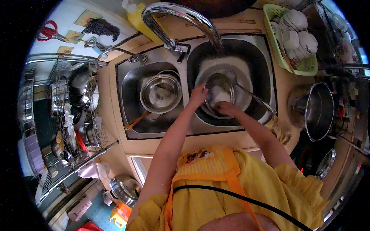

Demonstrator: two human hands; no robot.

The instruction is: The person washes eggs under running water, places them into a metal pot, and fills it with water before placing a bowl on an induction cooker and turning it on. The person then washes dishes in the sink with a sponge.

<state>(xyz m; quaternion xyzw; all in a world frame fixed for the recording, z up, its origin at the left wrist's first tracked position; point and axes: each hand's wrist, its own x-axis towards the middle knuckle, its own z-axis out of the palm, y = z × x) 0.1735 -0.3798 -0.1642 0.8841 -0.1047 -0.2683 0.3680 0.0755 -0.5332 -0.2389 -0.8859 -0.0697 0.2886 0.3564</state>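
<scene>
In the right sink basin, my left hand (198, 95) grips the rim of a shiny metal bowl (219, 79), which is tilted. My right hand (226, 108) reaches into the bowl's near side with its fingers curled. Something whitish (220, 95) shows beside those fingers; I cannot make out whether it is foam or a cloth. Under the bowl sits a larger wide basin (244, 81) with cloudy, pale water. A long metal utensil handle (256, 99), like a ladle's, leans out of it across the sink's right side.
A chrome faucet (181, 9) arches over the sink. Stacked metal bowls (161, 92) and wooden chopsticks (137, 121) are in the left basin. A green basket (308, 68) of white bowls stands at the back right, near a large metal pot (320, 111). A wire dish rack (94, 152) is at left.
</scene>
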